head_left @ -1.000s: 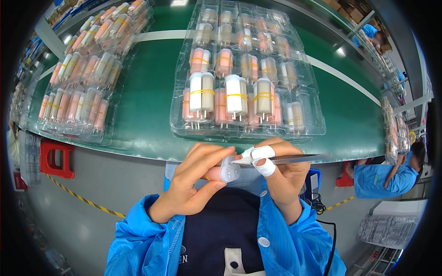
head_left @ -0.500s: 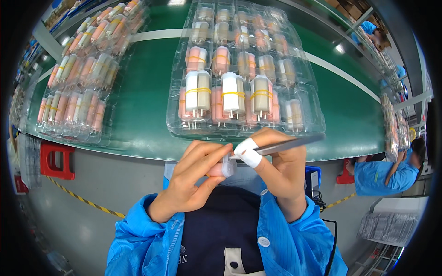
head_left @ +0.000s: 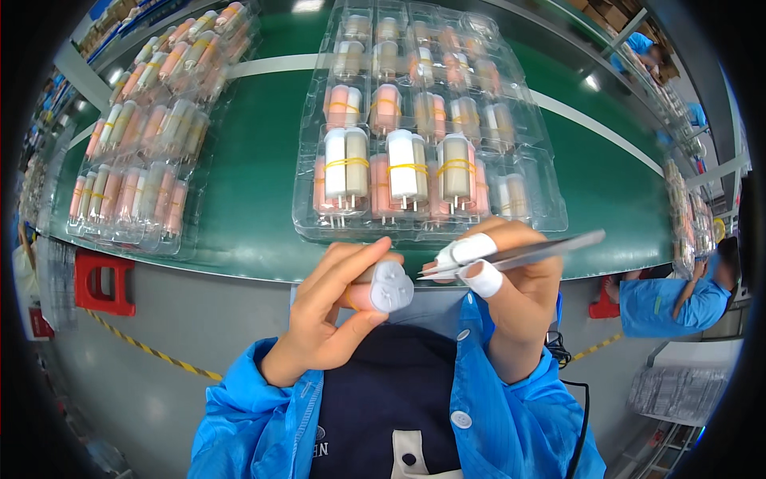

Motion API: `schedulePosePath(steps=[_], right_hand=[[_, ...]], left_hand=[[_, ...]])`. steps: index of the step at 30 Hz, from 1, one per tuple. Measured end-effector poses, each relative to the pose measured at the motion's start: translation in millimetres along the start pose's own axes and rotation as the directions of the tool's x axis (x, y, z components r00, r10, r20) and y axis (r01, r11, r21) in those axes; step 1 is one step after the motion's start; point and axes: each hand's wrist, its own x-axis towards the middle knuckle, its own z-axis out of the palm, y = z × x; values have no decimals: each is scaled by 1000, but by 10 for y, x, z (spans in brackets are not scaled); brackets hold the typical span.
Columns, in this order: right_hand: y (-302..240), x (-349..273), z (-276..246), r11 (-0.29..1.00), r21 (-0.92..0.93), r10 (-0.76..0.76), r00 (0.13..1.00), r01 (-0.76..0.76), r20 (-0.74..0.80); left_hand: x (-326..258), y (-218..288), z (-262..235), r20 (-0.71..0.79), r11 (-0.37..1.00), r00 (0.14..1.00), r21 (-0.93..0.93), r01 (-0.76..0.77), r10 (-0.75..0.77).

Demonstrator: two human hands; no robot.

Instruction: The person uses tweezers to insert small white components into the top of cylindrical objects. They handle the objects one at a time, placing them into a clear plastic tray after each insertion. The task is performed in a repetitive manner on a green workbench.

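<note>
My left hand point(head_left: 331, 311) grips a small cylinder part point(head_left: 381, 287), pinkish with a grey end cap that faces me. My right hand point(head_left: 511, 299) holds metal tweezers point(head_left: 519, 254); white finger cots cover its thumb and forefinger. The tweezer tips sit just right of the cap, almost touching it. Both hands hover at the near edge of the green conveyor belt point(head_left: 255, 184), right in front of a clear plastic tray point(head_left: 427, 136) of banded white and pink cylinders.
A second clear tray point(head_left: 144, 136) full of pink and white cylinders lies at the left of the belt. More trays point(head_left: 690, 215) line the right side. Another person in blue point(head_left: 666, 291) sits at the right. A red stand point(head_left: 100, 283) is under the belt, left.
Both hands have risen slightly toward the belt edge. The cylinder's grey cap has turned more toward me, and the tweezers have tilted up at their far end.
</note>
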Motion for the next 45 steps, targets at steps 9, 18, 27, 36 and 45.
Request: schedulePosePath(steps=[9,18,27,36,45], right_hand=[[95,-198,100,990,-65,-124,992,122,-32],[108,-166,162,973,-161,-175,984,167,-42],[146,-155,175,975,-142,-175,984,169,-29],[155,-132,158,960,-200,-199,980,197,10],[195,-132,148,952,-203,-232,973,229,5]], left_hand=[[-43,-47,41,55,994,998,-105,9,-4],[-54,-78,124,-59,998,997,-43,-48,46],[-43,-112,95,-66,991,989,39,-129,132],[-27,-113,102,-68,987,988,87,-132,139],[-23,-123,89,-47,973,986,171,-152,163]])
